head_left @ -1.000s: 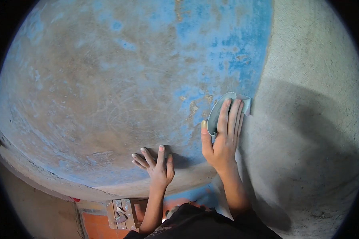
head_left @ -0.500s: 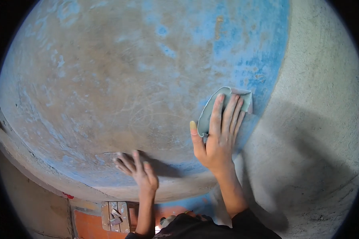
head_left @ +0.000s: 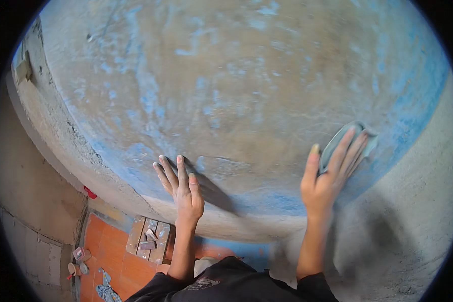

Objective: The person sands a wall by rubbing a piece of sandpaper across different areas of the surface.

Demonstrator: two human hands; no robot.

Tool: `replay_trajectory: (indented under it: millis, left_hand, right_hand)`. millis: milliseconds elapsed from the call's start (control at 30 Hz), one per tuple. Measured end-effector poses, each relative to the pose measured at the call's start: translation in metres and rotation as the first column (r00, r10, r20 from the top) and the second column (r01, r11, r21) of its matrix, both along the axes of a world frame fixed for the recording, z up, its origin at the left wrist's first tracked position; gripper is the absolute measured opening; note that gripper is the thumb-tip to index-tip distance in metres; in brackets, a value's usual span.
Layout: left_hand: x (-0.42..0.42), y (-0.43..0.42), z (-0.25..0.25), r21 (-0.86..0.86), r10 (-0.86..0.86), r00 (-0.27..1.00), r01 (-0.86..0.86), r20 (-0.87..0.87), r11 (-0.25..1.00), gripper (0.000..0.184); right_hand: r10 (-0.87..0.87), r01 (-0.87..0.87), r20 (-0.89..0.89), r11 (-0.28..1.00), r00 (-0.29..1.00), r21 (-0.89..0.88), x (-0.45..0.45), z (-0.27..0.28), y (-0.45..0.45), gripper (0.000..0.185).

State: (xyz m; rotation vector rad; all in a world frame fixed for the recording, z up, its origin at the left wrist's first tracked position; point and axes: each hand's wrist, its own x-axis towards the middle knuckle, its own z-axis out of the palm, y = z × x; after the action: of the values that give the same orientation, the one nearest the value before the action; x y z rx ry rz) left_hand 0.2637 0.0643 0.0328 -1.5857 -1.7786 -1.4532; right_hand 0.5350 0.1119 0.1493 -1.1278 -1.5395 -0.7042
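My right hand point(head_left: 327, 173) presses a grey-green sheet of sandpaper point(head_left: 371, 143) flat against the wall, fingers stretched over it and thumb to its left. The sheet curls up at its edges, and the fingers cover much of it. Under it the wall point(head_left: 282, 126) shows worn blue paint with large bare brownish-grey patches and swirling scratch marks. Lower left, my left hand point(head_left: 183, 194) is open with its fingers apart, close to the wall. It holds nothing, and whether the fingertips touch the wall I cannot tell.
Below left, a small wooden stool point(head_left: 136, 236) bears several small pieces. Farther left, a patterned cloth point(head_left: 107, 291) and small containers point(head_left: 79, 253) lie on the orange floor point(head_left: 98, 236). A bare grey wall point(head_left: 412, 201) borders the blue one at right. A block point(head_left: 22, 69) sits on the ledge at far left.
My view has shifted left, with more floor now showing. My right hand and the sandpaper appear farther right in view, still on the wall. The left hand appears slightly higher.
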Motion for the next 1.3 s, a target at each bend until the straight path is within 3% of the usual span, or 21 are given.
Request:
replay_trajectory:
  millis: [200,367,500,667,767,867,933,1033,1133,1200,1300]
  left_hand:
    - [-0.064,-0.007,-0.007,-0.007,-0.014,0.999,0.014,-0.028,1.0,0.05]
    - [-0.119,-0.022,0.001,-0.067,-0.051,0.995,0.045,-0.088,0.997,0.052]
    - [-0.168,-0.034,-0.003,-0.072,-0.065,0.997,0.061,-0.045,0.996,0.051]
    - [-0.212,-0.047,-0.015,-0.141,-0.109,0.994,0.105,-0.024,0.984,0.052]
    - [-0.229,-0.053,-0.02,-0.197,-0.144,0.989,0.133,-0.043,0.971,0.053]
    - [-0.237,-0.053,-0.029,-0.259,-0.179,0.98,0.15,-0.093,0.954,0.057]
    - [-0.237,-0.05,-0.033,-0.282,-0.219,0.97,0.181,-0.107,0.942,0.061]
    - [-0.231,-0.049,-0.036,-0.285,-0.228,0.972,0.205,-0.052,0.936,0.064]
    - [-0.227,-0.046,-0.036,-0.262,-0.242,0.97,0.226,-0.029,0.938,0.067]
    - [-0.225,-0.046,-0.033,-0.24,-0.281,0.96,0.277,0.019,0.93,0.067]
    - [-0.223,-0.047,-0.03,-0.241,-0.32,0.946,0.32,0.04,0.916,0.069]
  right_hand:
    - [0.208,-0.172,0.111,0.946,0.972,-0.273,-0.112,-0.115,-0.032,0.083]
    - [0.167,-0.163,0.041,0.983,0.985,-0.082,-0.16,-0.016,-0.021,0.08]
    - [0.145,-0.143,0.039,0.988,0.989,-0.065,-0.212,-0.021,-0.027,0.077]
    - [0.362,-0.283,0.133,0.871,0.923,-0.403,-0.303,-0.146,-0.059,0.081]
    - [0.313,-0.234,0.122,0.872,0.942,-0.431,-0.308,-0.169,-0.063,0.081]
    - [0.133,-0.114,0.073,0.969,0.988,-0.217,-0.286,-0.127,-0.041,0.079]
    - [0.111,-0.126,-0.113,0.983,0.987,-0.135,-0.281,-0.076,-0.038,0.074]
    - [0.117,-0.128,-0.143,0.989,0.983,-0.071,-0.295,-0.058,-0.038,0.068]
    - [0.18,-0.15,0.1,0.955,0.979,-0.254,-0.317,-0.104,-0.053,0.071]
    - [0.292,-0.254,0.076,0.912,0.953,-0.323,-0.328,-0.156,-0.059,0.074]
    - [0.119,-0.158,-0.117,0.893,0.986,-0.421,-0.308,-0.21,-0.068,0.074]
